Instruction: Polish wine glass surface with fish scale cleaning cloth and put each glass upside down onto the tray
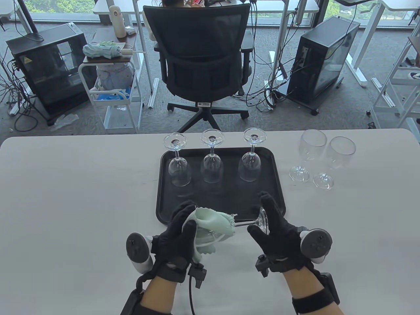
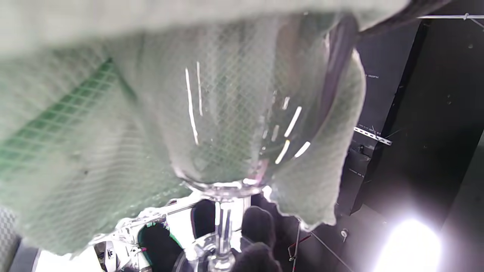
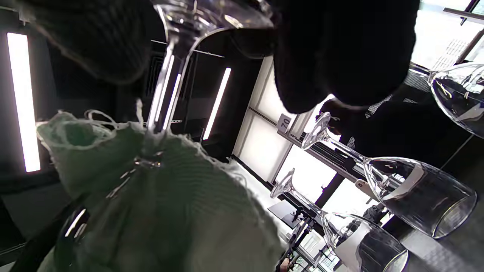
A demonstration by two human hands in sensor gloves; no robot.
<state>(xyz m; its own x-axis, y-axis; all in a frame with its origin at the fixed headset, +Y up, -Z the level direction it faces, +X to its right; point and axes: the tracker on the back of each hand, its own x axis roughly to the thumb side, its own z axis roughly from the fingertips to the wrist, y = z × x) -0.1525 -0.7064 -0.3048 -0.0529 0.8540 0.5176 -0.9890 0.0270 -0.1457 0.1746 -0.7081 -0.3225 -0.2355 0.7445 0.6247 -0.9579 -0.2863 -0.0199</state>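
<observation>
Three glasses (image 1: 179,170) stand upside down on the far part of the tray (image 1: 164,203). Two more (image 1: 306,154) stand upright on the bench (image 1: 65,197), right of the tray. Above the tray's near edge a sixth glass (image 1: 249,223) lies sideways: the left hand (image 1: 178,234) fingers clamp the cloth (image 1: 213,223) around its bowl, the right hand (image 1: 275,233) fingers pinch its foot.
</observation>
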